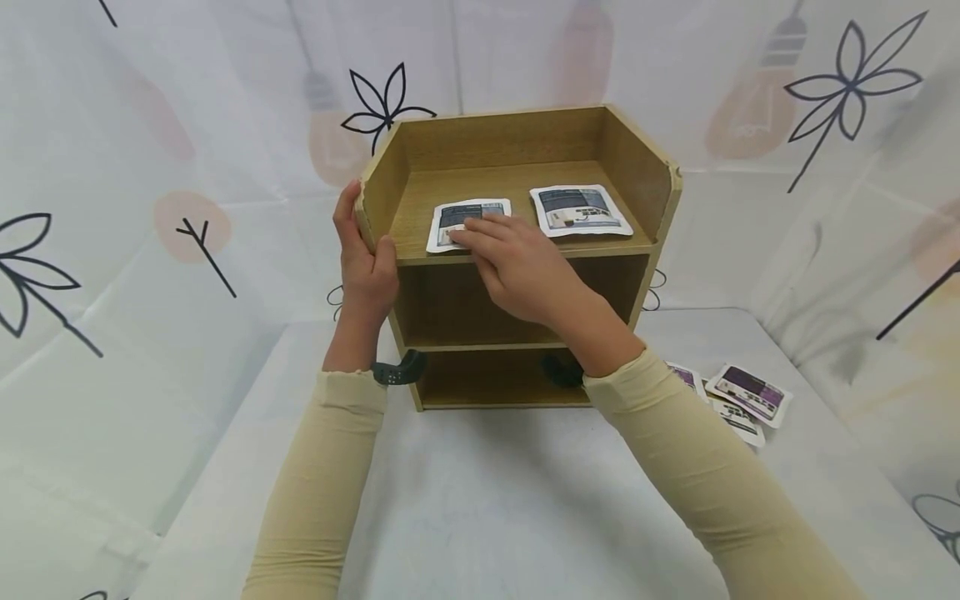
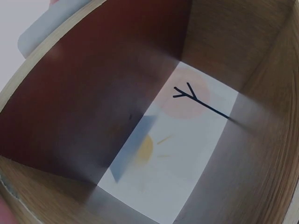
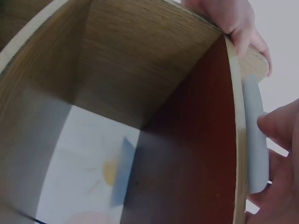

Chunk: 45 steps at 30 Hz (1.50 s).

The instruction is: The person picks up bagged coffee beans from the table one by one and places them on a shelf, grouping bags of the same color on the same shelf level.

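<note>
Seen as the head camera has it, the near packet (image 1: 472, 208) lies flat on the top board of a wooden shelf (image 1: 506, 137), beside a second packet (image 1: 581, 208). The right hand (image 1: 525, 271) rests on the near packet with fingers fairly straight, while the left hand (image 1: 367, 267) clasps the shelf's side panel, thumb inside. The packet should be light and bendy, its film perhaps slippery; the pale rim looks the best place to pinch. The shelf looks stiff and far heavier, so its side panel suits a firm hold. Fingers cover much of the near packet's print, and the right sleeve (image 1: 690, 467) partly hides the loose packets (image 1: 750, 393) on the worktop (image 1: 480, 508).

From the left wrist, a pale packet edge juts past the board; only slivers of skin show at the borders, so that grip cannot be judged here.

From the right wrist, fingers touch that packet's edge, but its printed face is turned away and the hand is cut off.
</note>
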### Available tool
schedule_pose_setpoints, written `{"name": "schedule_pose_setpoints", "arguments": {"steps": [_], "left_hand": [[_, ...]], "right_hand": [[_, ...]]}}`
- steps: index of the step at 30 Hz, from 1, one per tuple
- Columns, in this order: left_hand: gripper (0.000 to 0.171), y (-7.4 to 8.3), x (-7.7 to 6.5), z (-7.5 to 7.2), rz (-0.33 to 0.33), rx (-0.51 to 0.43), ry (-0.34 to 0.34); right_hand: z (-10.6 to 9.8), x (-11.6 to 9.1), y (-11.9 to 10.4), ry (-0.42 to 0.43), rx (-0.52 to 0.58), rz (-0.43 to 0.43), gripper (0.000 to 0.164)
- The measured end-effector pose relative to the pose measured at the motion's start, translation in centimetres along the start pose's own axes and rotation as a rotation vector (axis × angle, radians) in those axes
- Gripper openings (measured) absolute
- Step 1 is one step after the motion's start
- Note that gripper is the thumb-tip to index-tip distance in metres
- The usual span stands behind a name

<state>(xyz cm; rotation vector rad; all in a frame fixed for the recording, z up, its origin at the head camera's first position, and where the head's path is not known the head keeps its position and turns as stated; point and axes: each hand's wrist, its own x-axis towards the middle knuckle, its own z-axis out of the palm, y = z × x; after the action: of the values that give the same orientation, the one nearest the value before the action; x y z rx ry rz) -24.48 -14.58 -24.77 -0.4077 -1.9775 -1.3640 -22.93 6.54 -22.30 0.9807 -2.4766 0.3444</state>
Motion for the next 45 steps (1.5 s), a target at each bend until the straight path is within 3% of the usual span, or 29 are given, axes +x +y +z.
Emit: {"name": "schedule_pose_setpoints", "arguments": {"steps": [8, 21, 32, 39, 45], "left_hand": [[0.067, -2.3, 0.7, 0.1, -0.006, 0.01, -0.001], [0.065, -1.7, 0.4, 0.2, 0.0, 0.011, 0.002], [0.068, -1.9, 0.4, 0.1, 0.002, 0.028, 0.005], [0.065, 1.3, -0.4, 0.0, -0.034, 0.021, 0.008], [0.065, 1.4, -0.5, 0.0, -0.042, 0.018, 0.013]], "right_hand": [[-0.6, 1.1, -0.2, -0.146, -0.021, 0.066, 0.045], [-0.7, 2.6, -0.4, -0.186, -0.001, 0.111, 0.048], [-0.7, 2.6, -0.4, -0.157, 0.011, 0.112, 0.045], [-0.7, 1.7, -0.4, -0.107, 0.02, 0.096, 0.044], [-0.8, 0.7, -0.5, -0.042, 0.021, 0.061, 0.045]]}}
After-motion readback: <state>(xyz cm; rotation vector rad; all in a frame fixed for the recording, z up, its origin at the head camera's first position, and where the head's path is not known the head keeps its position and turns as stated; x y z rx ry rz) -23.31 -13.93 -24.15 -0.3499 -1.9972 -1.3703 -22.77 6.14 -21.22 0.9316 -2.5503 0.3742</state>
